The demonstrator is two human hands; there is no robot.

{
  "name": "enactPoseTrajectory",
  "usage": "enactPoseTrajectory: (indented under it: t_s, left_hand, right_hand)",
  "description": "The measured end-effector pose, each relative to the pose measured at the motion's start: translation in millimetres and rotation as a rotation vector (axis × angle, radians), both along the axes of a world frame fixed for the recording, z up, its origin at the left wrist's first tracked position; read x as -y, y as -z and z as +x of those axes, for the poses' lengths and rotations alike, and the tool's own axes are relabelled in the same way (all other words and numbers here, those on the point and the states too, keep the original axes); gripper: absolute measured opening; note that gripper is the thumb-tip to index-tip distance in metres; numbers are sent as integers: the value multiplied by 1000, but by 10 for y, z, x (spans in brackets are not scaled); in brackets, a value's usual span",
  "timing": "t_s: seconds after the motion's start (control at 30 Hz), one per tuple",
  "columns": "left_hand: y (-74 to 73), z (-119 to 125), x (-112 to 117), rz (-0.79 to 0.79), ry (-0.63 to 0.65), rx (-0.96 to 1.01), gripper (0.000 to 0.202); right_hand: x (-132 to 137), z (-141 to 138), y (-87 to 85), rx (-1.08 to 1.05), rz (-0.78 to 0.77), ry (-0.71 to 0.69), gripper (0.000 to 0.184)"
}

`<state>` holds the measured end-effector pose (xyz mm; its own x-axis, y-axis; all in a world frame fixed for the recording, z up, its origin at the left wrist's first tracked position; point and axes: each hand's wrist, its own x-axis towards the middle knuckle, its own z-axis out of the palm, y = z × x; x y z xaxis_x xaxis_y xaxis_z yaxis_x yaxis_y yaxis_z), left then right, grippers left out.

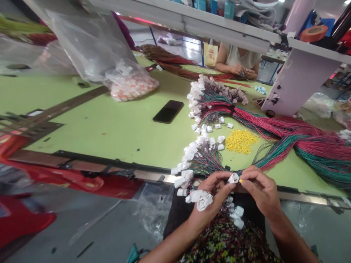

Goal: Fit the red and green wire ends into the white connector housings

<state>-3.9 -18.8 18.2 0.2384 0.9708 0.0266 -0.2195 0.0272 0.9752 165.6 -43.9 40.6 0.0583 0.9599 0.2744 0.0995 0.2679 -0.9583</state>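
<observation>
1. Head view: a black smartphone (pixel 168 111) lies on the green table (pixel 115 135), well left of the hands.
2. The left hand (pixel 212 195) holds a white connector (pixel 233 178) in a narrow pinch, just above the table's near edge, with more wired connectors (pixel 200 201) hanging below.
3. The right hand (pixel 259 190) narrowly pinches a tiny yellow piece (pixel 240 180) at that connector.
4. Further right sprawls a red-green wire bundle (pixel 309 149). A hard tug could snag wires; a loosened pinch could drop the yellow piece.

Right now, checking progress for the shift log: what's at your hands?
Left hand and right hand both pinching a white plastic connector on thin coloured wires. Heap of small yellow pieces just beyond. Nothing in the way.
</observation>
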Motion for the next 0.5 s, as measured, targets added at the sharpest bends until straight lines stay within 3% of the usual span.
enactPoseTrajectory:
  t_s: [0.23, 0.5]
  left_hand:
    - [133, 8, 8, 249, -90, -142, 14]
    - [175, 9, 7, 325, -135, -158, 19]
  right_hand:
    - [27, -43, -53, 117, 33, 16, 12]
    - [32, -34, -70, 99, 2, -11, 11]
